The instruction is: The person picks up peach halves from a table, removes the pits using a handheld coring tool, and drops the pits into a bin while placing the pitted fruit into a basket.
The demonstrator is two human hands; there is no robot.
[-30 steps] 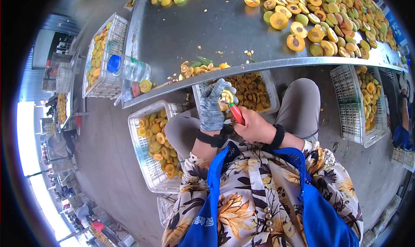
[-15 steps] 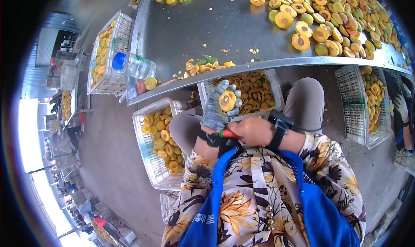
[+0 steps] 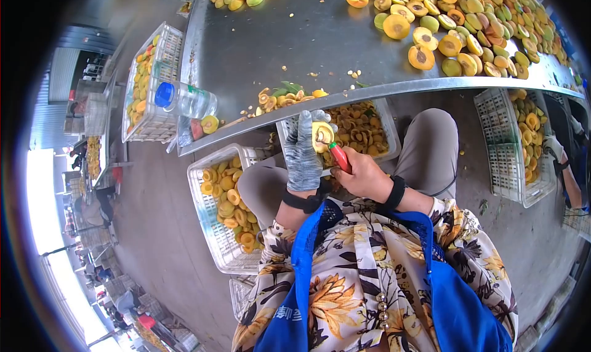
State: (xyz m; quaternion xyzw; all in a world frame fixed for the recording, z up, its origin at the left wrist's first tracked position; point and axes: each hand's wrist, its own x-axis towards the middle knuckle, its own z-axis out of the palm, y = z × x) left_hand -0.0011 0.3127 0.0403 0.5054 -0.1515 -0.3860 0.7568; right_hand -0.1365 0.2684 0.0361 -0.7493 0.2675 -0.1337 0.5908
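My left hand (image 3: 302,158), in a grey knitted glove, is closed round a halved apricot (image 3: 321,132) with its cut face up. My right hand (image 3: 364,178), bare, grips a pitting knife (image 3: 340,157) by its red handle with a green collar. Its thin metal tip touches the middle of the apricot's cut face; the exact shape of the tip is too small to tell. Both hands are over my lap, just before the table edge. Below them, a white crate (image 3: 394,127) holds scooped apricot pieces.
The metal table (image 3: 277,41) carries a heap of halved apricots (image 3: 474,25) at right. A plastic bottle (image 3: 196,101) lies at its left corner. Fruit-filled crates stand left of my knee (image 3: 212,241), farther left (image 3: 161,115) and right (image 3: 502,149). Another person's gloved hand (image 3: 554,147) shows far right.
My left hand has turned upright with the apricot. My right hand has swung the red-handled knife from beside my left wrist up to the cut face.
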